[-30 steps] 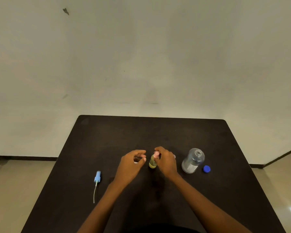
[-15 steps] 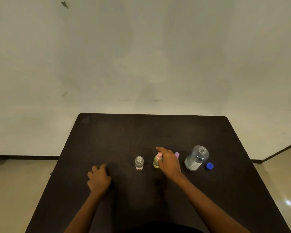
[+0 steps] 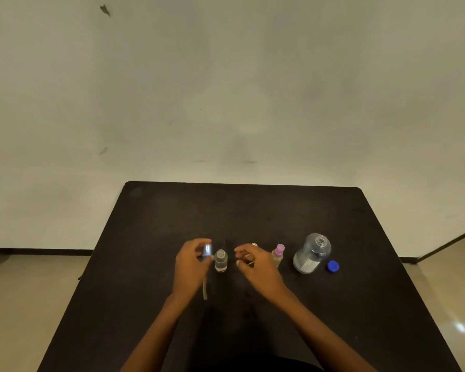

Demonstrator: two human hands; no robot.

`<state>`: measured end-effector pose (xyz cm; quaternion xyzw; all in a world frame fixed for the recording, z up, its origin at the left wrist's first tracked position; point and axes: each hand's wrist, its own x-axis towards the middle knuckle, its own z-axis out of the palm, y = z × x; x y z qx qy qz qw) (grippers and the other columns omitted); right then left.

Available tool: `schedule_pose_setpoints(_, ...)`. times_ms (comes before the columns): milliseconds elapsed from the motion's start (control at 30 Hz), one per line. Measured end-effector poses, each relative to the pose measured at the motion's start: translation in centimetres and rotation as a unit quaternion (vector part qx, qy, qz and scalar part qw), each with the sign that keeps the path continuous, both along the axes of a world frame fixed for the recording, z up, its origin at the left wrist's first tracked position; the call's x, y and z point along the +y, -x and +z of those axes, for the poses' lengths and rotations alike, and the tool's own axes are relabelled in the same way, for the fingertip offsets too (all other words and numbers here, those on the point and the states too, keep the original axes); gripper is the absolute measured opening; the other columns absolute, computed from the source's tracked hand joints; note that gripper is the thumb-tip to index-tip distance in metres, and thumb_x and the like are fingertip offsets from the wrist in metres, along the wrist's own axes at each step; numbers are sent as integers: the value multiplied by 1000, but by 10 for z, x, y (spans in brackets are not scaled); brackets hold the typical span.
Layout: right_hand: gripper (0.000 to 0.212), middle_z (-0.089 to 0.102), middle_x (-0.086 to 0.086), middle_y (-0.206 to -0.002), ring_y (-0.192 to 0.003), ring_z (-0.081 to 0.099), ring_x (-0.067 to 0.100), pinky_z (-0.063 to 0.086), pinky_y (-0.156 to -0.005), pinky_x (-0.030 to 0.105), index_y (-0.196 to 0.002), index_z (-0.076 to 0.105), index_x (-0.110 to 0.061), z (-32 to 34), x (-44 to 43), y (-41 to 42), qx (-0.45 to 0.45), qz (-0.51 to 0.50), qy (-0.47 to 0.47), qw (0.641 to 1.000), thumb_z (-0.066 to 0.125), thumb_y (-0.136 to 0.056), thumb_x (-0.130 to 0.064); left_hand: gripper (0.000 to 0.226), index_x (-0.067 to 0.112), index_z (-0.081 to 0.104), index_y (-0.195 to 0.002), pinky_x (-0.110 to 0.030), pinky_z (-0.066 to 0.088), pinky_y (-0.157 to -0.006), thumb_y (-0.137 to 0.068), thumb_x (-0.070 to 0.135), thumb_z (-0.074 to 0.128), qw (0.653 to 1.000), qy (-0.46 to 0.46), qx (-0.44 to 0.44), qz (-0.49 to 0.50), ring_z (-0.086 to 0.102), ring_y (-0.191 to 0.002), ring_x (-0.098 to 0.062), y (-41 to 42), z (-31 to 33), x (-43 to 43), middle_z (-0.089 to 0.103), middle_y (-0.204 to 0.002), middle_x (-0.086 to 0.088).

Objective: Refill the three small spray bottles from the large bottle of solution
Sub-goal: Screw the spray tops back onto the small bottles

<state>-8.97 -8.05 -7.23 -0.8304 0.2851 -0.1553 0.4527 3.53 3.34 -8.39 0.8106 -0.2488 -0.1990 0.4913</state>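
Left grip [image 3: 191, 264] pinches spray head [image 3: 206, 251], just beside clear bottle [image 3: 221, 260].

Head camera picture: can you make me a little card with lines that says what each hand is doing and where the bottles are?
left hand: pinches the blue spray head, tube hanging down
right hand: fingers curled in front of the pink-topped bottle; grip unclear
clear small bottle: upright between the hands, top off
purple-topped bottle: upright, right of the right hand
large bottle: upright, open
blue cap: on the table beside the large bottle
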Motion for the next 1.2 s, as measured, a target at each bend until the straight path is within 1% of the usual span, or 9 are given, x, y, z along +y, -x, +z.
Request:
schedule_pose_setpoints(133, 30, 65, -9, -99, -91, 63, 2, 50, -81, 16, -116, 56, -21, 3, 8, 0, -32, 39, -12, 999, 61, -87, -14, 32, 10, 61, -106, -15, 53, -73, -76, 0, 69, 995, 56, 75, -44, 64, -92, -11, 26, 21, -22, 64, -100, -1)
schedule_pose_setpoints(300, 50, 56, -25, -90, -81, 57, -13, 47, -80, 12, -128, 46, -23, 5, 5, 0, -23, 29, 10, 999, 63, -84, -7, 44, 14, 56, -111, -10, 52, -70, -74, -3, 70, 992, 71, 75, -68, 64, -90, -8, 25, 29, -25, 61, -97, 5)
schedule_pose_setpoints(400, 45, 63, -6, -99, -84, 59, 0, 47, -78, 13, -122, 56, -13, 5, 2, 0, -34, 24, 41, 998, 66, -79, -3, 63, 21, 47, -125, -14, 54, -70, -72, -1, 74, 983, 85, 108, -121, 65, -95, -14, 19, 26, -24, 58, -109, 4)
schedule_pose_setpoints(533, 44, 63, 5, -104, -90, 58, 9, 42, -78, 4, -119, 58, -9, 8, -7, 5, -34, -19, 30, 999, 68, -77, 0, 89, 28, 32, -138, -29, 42, -97, -66, 9, 81, 988, 37, 62, -136, 43, -121, -11, 5, 7, -21, 41, -132, 8)
schedule_pose_setpoints(633, 48, 61, -2, -98, -83, 61, 12, 49, -82, 19, -118, 57, -16, 9, -15, 6, -36, -59, 9, 998, 68, -74, 1, 98, 23, 26, -143, -39, 31, -111, -64, 10, 81, 991, -69, 37, -105, 33, -133, -20, -6, -21, -18, 35, -143, -3)
schedule_pose_setpoints(733, 51, 61, -5, -96, -81, 64, 13, 52, -83, 35, -116, 57, -21, 10, -23, 6, -37, -85, 4, 996, 70, -70, -3, 92, 16, 27, -143, -35, 31, -109, -67, 4, 78, 985, -98, 85, -112, 36, -133, -24, -3, -40, -20, 38, -145, -9)
schedule_pose_setpoints(900, 47, 62, 1, -92, -76, 63, 11, 52, -70, 17, -111, 58, -17, 14, -27, 7, -63, -96, -30, 993, 71, -71, 4, 73, 8, 41, -135, -32, 37, -105, -70, 3, 75, 991, -95, 70, -68, 49, -124, -22, 6, -60, -30, 52, -134, -9)
schedule_pose_setpoints(1067, 44, 60, -7, -89, -79, 62, 7, 52, -74, 16, -113, 58, -12, 19, -28, 11, -92, -117, -29, 988, 73, -73, 1, 45, 7, 58, -118, -23, 41, -91, -76, 8, 73, 992, -91, 84, -36, 59, -110, -20, 5, -65, -32, 65, -116, -8)
schedule_pose_setpoints(1200, 44, 62, -2, -92, -81, 62, 7, 50, -72, 13, -107, 53, -23, 38, -34, 16, -160, -165, -32, 973, 72, -74, 1, 36, 13, 61, -111, -16, 45, -81, -78, 15, 72, 997, -8, 73, -22, 63, -101, -16, 14, -40, -33, 67, -102, 1)
